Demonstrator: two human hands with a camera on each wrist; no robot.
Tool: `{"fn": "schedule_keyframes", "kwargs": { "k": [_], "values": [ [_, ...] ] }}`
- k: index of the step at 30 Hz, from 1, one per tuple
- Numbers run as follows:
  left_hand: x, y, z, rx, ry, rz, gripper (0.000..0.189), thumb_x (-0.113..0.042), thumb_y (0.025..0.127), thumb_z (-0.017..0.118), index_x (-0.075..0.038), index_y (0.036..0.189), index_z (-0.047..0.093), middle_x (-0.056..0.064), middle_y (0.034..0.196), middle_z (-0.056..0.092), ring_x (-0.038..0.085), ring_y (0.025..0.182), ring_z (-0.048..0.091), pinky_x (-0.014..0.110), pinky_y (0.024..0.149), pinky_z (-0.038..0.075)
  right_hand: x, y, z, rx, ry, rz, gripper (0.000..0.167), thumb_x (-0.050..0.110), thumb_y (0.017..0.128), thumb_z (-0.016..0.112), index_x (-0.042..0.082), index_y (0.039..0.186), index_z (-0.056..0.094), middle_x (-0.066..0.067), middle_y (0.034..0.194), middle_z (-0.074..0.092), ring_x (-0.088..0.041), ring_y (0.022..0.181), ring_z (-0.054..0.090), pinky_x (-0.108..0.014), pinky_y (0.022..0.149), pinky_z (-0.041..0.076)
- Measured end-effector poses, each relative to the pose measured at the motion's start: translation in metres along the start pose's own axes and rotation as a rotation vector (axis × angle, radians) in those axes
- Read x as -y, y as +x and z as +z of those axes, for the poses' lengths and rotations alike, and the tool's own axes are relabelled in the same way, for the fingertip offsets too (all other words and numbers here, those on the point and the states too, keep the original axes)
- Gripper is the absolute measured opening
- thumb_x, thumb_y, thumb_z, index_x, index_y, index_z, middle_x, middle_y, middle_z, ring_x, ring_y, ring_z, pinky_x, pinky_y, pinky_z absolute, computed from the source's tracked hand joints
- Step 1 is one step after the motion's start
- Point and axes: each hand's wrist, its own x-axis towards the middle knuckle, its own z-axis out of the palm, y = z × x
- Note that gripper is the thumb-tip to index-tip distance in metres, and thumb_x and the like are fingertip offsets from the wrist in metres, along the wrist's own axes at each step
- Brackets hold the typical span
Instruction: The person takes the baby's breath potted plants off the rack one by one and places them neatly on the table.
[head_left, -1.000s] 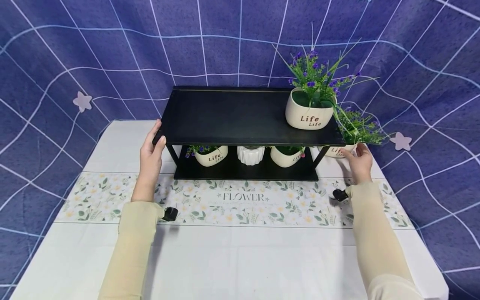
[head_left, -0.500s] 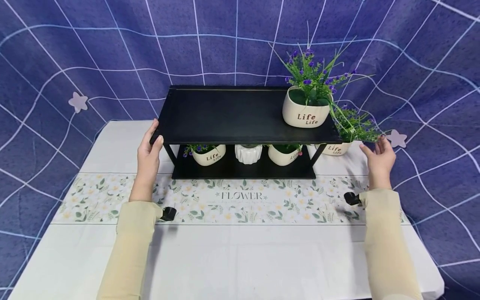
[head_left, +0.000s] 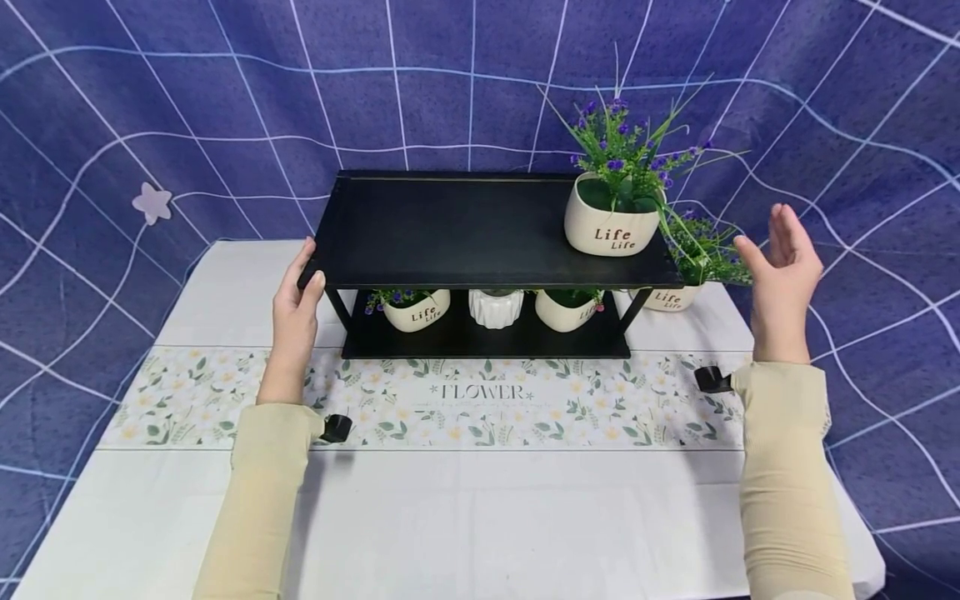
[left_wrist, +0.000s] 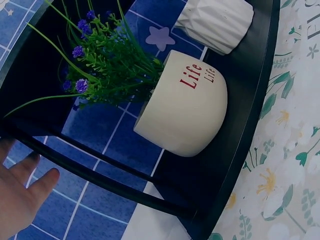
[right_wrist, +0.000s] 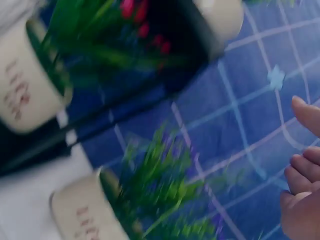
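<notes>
A black two-tier shelf (head_left: pixel 465 229) stands on the table. My left hand (head_left: pixel 295 308) rests at its front left corner, fingers extended along the side and thumb at the front edge; in the left wrist view, spread fingertips (left_wrist: pixel 47 180) show beside the side frame. My right hand (head_left: pixel 787 279) is raised right of the shelf, palm inward, holding nothing. Nearest to it, a cream "Life" pot with purple flowers (head_left: pixel 673 297) stands on the table behind the shelf's right end. Another cream "Life" pot with purple flowers (head_left: pixel 611 221) sits on the top tier's right end.
On the lower tier stand a cream pot (head_left: pixel 416 312) at left, a white ribbed pot (head_left: pixel 495 310) in the middle and a cream pot with pink flowers (head_left: pixel 564 312) at right. A floral "FLOWER" runner (head_left: pixel 480 408) crosses the white table (head_left: pixel 480 517). A blue gridded curtain (head_left: pixel 450 83) hangs behind.
My right hand has let go of the pot on the table at the right, then drawn away to the right and risen. My left hand stays at the shelf corner.
</notes>
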Motion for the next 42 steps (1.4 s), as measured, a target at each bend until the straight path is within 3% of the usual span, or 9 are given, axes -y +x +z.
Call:
{"fn": "schedule_keyframes", "kwargs": {
  "k": [3, 7, 21, 28, 32, 37, 42],
  "values": [
    [0.001, 0.001, 0.000, 0.001, 0.007, 0.016, 0.050, -0.008, 0.100, 0.045, 0.001, 0.148, 0.036, 0.013, 0.158, 0.031, 0.018, 0.150, 0.021, 0.022, 0.122, 0.019, 0.009, -0.004, 0.014, 0.073, 0.045, -0.033, 0.070, -0.012, 0.075, 0.075, -0.001, 0.139, 0.049, -0.014, 0.149, 0.045, -0.019, 0.142, 0.040, -0.018, 0.112, 0.036],
    [0.003, 0.002, 0.000, 0.001, 0.015, 0.026, 0.049, -0.007, 0.100, 0.045, 0.001, 0.147, 0.036, 0.014, 0.157, 0.031, 0.019, 0.150, 0.022, 0.023, 0.122, 0.018, 0.016, -0.008, 0.029, 0.167, 0.010, -0.044, 0.069, -0.010, 0.076, 0.075, -0.001, 0.139, 0.049, -0.013, 0.149, 0.046, -0.020, 0.142, 0.039, -0.020, 0.114, 0.035],
    [0.001, 0.000, -0.001, 0.005, 0.014, 0.008, 0.050, -0.009, 0.100, 0.045, 0.000, 0.148, 0.036, 0.013, 0.158, 0.030, 0.017, 0.150, 0.021, 0.018, 0.120, 0.020, 0.015, -0.011, 0.060, 0.490, -0.322, -0.051, 0.071, 0.006, 0.086, 0.072, 0.007, 0.148, 0.038, -0.009, 0.156, 0.036, -0.015, 0.146, 0.032, -0.017, 0.116, 0.030],
    [-0.002, -0.001, -0.001, 0.009, 0.027, 0.001, 0.050, -0.010, 0.100, 0.045, -0.001, 0.148, 0.036, 0.012, 0.159, 0.029, 0.017, 0.150, 0.021, 0.023, 0.122, 0.018, 0.012, -0.009, 0.068, 0.545, -0.483, 0.013, 0.074, 0.015, 0.090, 0.069, 0.013, 0.153, 0.029, -0.007, 0.159, 0.029, -0.018, 0.148, 0.027, -0.034, 0.123, 0.023],
    [0.001, 0.001, -0.002, 0.006, 0.030, 0.014, 0.050, -0.009, 0.100, 0.046, 0.000, 0.148, 0.036, 0.014, 0.158, 0.030, 0.019, 0.150, 0.021, 0.023, 0.122, 0.019, 0.010, -0.007, 0.073, 0.555, -0.519, 0.051, 0.078, 0.020, 0.090, 0.069, 0.013, 0.154, 0.025, -0.009, 0.160, 0.028, -0.019, 0.149, 0.026, -0.035, 0.124, 0.020],
    [0.019, 0.007, -0.005, 0.001, 0.004, 0.033, 0.049, -0.009, 0.100, 0.047, -0.003, 0.148, 0.038, 0.011, 0.158, 0.031, 0.017, 0.149, 0.022, 0.020, 0.121, 0.019, 0.008, -0.004, 0.078, 0.570, -0.507, 0.134, 0.082, 0.022, 0.090, 0.069, 0.014, 0.155, 0.021, -0.006, 0.162, 0.023, -0.022, 0.150, 0.022, -0.035, 0.124, 0.021],
    [0.034, 0.012, -0.007, -0.002, -0.005, 0.049, 0.049, -0.010, 0.100, 0.047, -0.006, 0.148, 0.038, 0.009, 0.158, 0.032, 0.015, 0.149, 0.022, 0.020, 0.122, 0.019, 0.007, -0.004, 0.080, 0.572, -0.525, 0.157, 0.085, 0.026, 0.088, 0.070, 0.015, 0.156, 0.020, -0.004, 0.163, 0.018, -0.024, 0.151, 0.018, -0.036, 0.124, 0.019]
  ]
}}
